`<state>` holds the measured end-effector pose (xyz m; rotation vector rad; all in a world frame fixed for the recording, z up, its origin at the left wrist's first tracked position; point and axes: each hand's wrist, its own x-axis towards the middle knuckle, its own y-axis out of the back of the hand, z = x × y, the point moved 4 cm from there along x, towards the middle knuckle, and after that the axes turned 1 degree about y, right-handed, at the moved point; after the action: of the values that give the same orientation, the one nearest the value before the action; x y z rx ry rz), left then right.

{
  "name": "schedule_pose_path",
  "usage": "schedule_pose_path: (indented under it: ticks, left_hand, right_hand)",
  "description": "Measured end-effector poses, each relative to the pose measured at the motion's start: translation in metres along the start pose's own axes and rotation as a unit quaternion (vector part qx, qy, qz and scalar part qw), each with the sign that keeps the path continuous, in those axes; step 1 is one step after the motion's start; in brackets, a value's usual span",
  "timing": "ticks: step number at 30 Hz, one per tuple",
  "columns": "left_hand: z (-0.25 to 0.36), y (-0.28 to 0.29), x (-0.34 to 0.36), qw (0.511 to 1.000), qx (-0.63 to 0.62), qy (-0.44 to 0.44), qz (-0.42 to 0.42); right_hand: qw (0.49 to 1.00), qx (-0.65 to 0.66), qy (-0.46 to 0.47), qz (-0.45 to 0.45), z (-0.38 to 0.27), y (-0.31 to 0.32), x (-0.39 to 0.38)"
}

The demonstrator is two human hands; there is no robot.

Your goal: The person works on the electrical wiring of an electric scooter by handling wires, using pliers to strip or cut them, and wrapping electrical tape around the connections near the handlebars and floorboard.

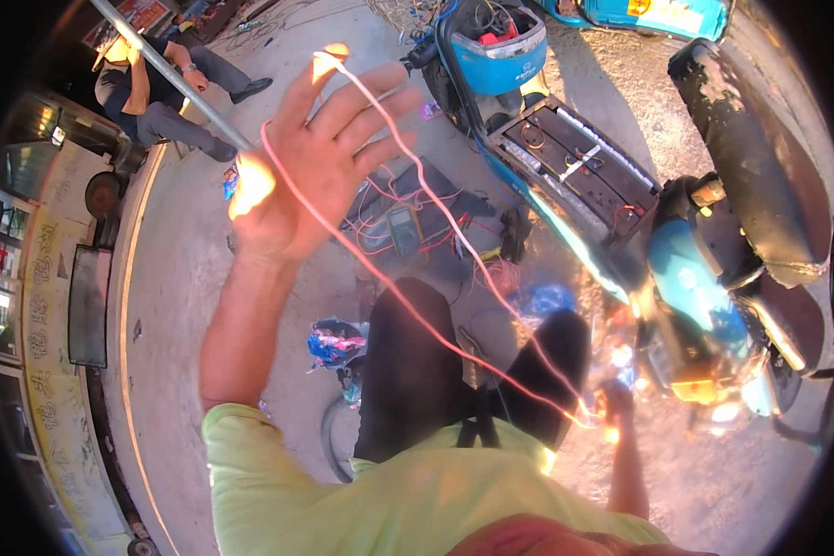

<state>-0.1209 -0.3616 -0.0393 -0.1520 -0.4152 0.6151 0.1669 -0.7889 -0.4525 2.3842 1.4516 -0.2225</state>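
My left hand [315, 171] is raised with its palm in view and its fingers spread. A long pinkish-red wire [468, 250] hangs in a loop over its foremost finger. One strand crosses the palm near the thumb; the other drops from the fingertip. Both strands run down to my right hand [616, 398], low beside my right knee, where they meet. That hand looks closed around the wire, though glare blurs its fingers. Beyond my knees, a multimeter [403, 230] lies on a dark cloth [357, 221] among thin red leads.
On the right stands a blue electric scooter [704, 287], its seat [755, 162] raised and a long compartment [574, 167] uncovered. Loose coiled wire [500, 276] and a colourful plastic bag [335, 343] lie on the ground. A seated person [162, 93] and a metal pole [171, 74] are at upper left.
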Motion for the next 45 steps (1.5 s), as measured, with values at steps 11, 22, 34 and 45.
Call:
schedule_pose_path:
  ticks: [11,22,34,45]
  left_hand:
    - [-0.027,0.181,0.07,0.924,-0.023,0.106,0.367]
    - [0.114,0.115,0.144,0.981,0.035,-0.049,0.182]
    - [0.041,0.255,0.102,0.927,0.02,0.044,0.372]
    - [-0.088,0.263,0.116,0.96,-0.16,-0.041,0.228]
  right_hand:
    - [0.837,0.493,-0.232,0.048,0.145,0.004,-0.061]
    - [0.868,0.363,-0.301,0.152,0.276,0.032,-0.114]
    - [0.878,-0.24,-0.359,0.207,0.333,0.108,-0.33]
    - [0.883,-0.317,-0.218,0.268,0.339,0.077,-0.327]
